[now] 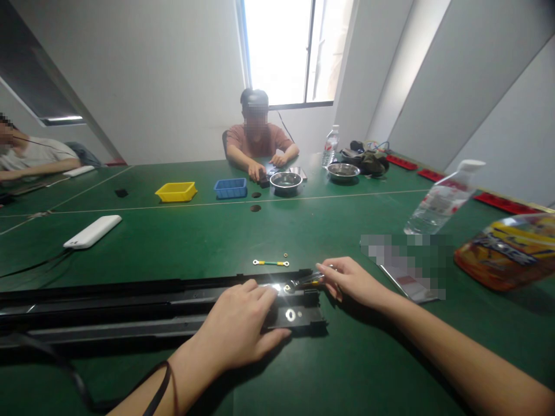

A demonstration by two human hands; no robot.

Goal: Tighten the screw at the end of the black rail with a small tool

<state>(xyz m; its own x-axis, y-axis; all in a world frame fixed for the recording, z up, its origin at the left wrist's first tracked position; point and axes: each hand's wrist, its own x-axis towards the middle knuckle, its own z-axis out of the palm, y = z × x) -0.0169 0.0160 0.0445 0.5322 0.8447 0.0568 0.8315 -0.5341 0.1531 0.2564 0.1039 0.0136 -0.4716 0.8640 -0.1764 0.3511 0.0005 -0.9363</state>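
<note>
A long black metal channel (pixel 182 309) lies across the table in front of me. My left hand (pixel 240 320) rests over it near its right end, fingers across the top and thumb along the near side, gripping it. My right hand (pixel 347 280) pinches a small silver wrench (pixel 306 280), whose head reaches a brass-coloured nut (pixel 287 288) on the channel. Whether the wrench sits around the nut I cannot tell. A short green-and-yellow ground wire (pixel 271 263) with ring ends lies just beyond the channel, beside a small brass-coloured ring (pixel 285 255).
Further off stand a yellow bin (pixel 176 192), a blue bin (pixel 230 188) and two steel bowls (pixel 286 182). A white power bank (pixel 93 232) lies left. Bottles (pixel 446 196) and a snack-like packet (pixel 511 251) are right. A person (pixel 260 138) sits opposite; another is at left.
</note>
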